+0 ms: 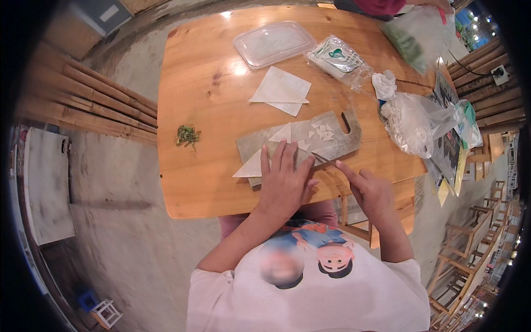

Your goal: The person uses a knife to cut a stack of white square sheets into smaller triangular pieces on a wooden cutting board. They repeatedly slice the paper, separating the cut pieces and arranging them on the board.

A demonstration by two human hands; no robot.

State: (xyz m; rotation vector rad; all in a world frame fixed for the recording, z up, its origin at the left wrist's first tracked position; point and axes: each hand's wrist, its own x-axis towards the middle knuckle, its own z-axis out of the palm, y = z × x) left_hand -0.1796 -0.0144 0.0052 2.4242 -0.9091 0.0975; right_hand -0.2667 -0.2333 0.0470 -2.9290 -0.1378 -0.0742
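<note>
On a worn cutting board (349, 143), my left hand (286, 174) presses flat with its fingers spread over thin white wrapper sheets. My right hand (369, 191) grips a knife (325, 159), its index finger along the back and its tip by my left thumb and forefinger. White triangles (251, 166) stick out left of my left hand, and another (282, 133) lies above its fingertips. Several small cut pieces (322, 132) lie near the board's handle hole. Beyond the board rest square white sheets (283, 88), one folded to a triangle.
A clear plastic container (274, 43), an opened plastic package (338, 58) and filled plastic bags (408, 120) stand on the wooden table (207, 174). Shredded greens (188, 136) lie at left. At the upper right, another person's hand (442, 6) holds a bag of greens (419, 37).
</note>
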